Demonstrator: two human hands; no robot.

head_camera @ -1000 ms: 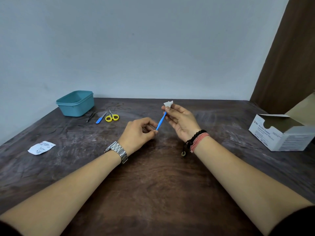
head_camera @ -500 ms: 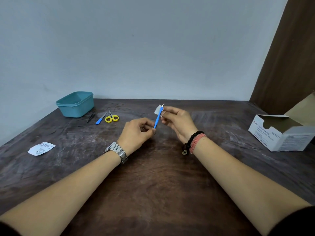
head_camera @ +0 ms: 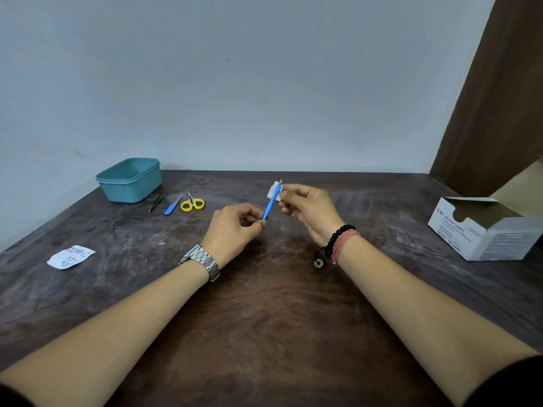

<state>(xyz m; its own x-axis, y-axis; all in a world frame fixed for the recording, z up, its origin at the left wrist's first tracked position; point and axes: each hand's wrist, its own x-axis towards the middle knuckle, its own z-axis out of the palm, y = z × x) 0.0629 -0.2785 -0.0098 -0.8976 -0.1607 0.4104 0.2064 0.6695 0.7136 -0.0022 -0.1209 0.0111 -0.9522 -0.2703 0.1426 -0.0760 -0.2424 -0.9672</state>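
Note:
My left hand (head_camera: 235,227) pinches the lower end of a thin blue-handled tool (head_camera: 271,205), holding it tilted up to the right above the dark wooden table (head_camera: 264,333). A short metal tip shows at its upper end. My right hand (head_camera: 308,208) pinches a small white swab (head_camera: 274,190) against the upper part of the tool. Both hands hover over the middle of the table.
At the back left stand a teal plastic tub (head_camera: 129,179), dark tweezers (head_camera: 157,202), a second blue-handled tool (head_camera: 173,204) and yellow-handled scissors (head_camera: 192,203). A torn white wrapper (head_camera: 70,257) lies at the left. An open white swab box (head_camera: 484,230) sits at the right edge.
The blue tool has tilted more upright. My right hand has slid the white swab from the tool's very top down along the upper part, so the metal tip now shows.

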